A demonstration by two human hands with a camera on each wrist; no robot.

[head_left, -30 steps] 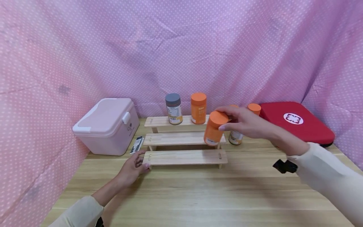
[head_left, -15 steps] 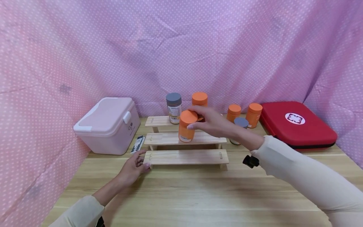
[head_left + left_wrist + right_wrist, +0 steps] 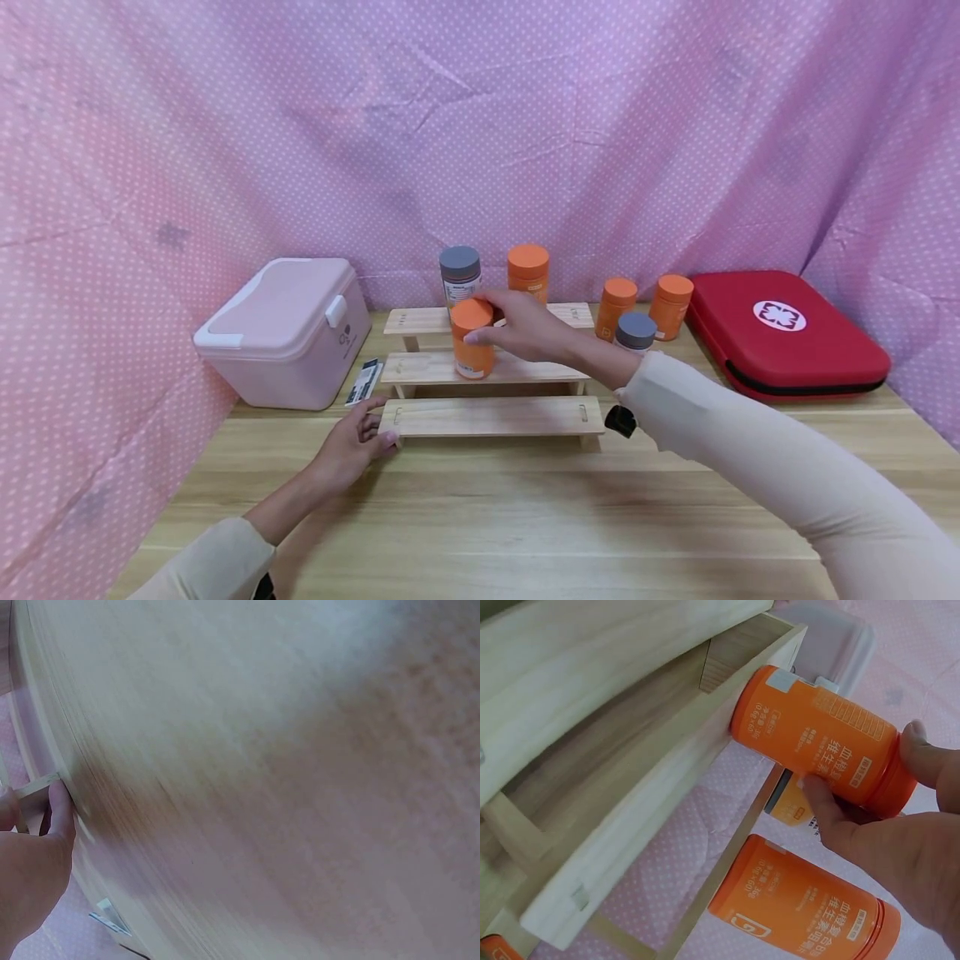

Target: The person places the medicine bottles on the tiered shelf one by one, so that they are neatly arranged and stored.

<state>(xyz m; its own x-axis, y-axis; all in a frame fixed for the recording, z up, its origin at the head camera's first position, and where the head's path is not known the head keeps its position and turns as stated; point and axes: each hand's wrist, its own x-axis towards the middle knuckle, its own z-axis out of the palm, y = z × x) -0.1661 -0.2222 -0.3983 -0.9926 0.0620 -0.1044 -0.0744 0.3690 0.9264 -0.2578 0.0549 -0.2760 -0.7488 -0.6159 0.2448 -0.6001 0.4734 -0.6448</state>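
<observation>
My right hand [image 3: 528, 327] grips an orange supplement bottle [image 3: 473, 346] near its lid, thumb on one side and fingers on the other. The bottle stands over the middle step of a three-step wooden rack [image 3: 491, 417]; in the right wrist view its base meets that board. On the top step behind are a grey-lidded bottle [image 3: 460, 265], partly hidden, and a second orange bottle [image 3: 528, 265]. My left hand [image 3: 347, 450] holds the left end of the lowest step between thumb and fingers, and the left wrist view shows these fingers [image 3: 61, 806] at the board's end.
Two orange bottles [image 3: 617, 307] [image 3: 670, 307] and a grey-lidded one [image 3: 636, 329] stand on the table right of the rack, the last partly behind my right arm. A red zip case [image 3: 787, 333] lies beyond them. Left are a pink lidded box [image 3: 285, 333] and a small printed packet [image 3: 364, 382].
My right hand has carried the orange bottle leftward from the rack's right end to the middle step, left of centre, and the bottle now stands straighter. My left hand has stayed put.
</observation>
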